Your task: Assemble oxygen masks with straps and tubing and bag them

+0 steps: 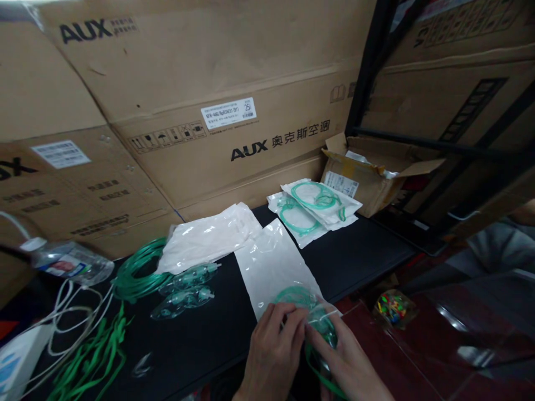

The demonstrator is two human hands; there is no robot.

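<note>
At the table's front edge both hands are at the mouth of a white pouch with a clear front [271, 259]. A coil of green tubing [295, 295] shows in its near end. My left hand [271, 345] has its fingers bent and closed at the pouch opening, close to the coil; what they pinch is hidden. My right hand [346, 353] is closed around a clear green oxygen mask [330, 333], partly covered by the pouch film and the fingers. A green elastic strap [328, 381] hangs from the mask below that hand.
Filled pouches [313, 209] lie at the back right beside an open carton [368, 175]. White pouches [209, 234], coiled green tubing [140, 270], clear masks [184, 301] and green straps [94, 356] lie on the left. A bottle [73, 262] and white cables [62, 317] lie far left.
</note>
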